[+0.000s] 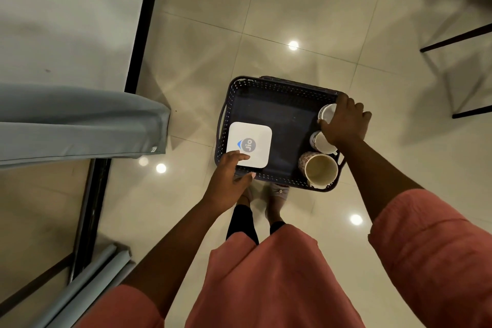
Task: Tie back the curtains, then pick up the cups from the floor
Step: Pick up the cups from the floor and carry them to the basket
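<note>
I am on the cups step. My left hand (231,171) holds the basket (277,112) edge, thumb on a white box (249,144). My right hand (343,122) grips the far cup (327,112); two more cups (319,168) sit just below it. Next I likely let go gently.

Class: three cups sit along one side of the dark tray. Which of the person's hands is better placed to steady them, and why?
The right hand. It already grips the far cup at the tray's right wall, beside the other two. The left hand holds the opposite edge, thumb on the white box.
</note>
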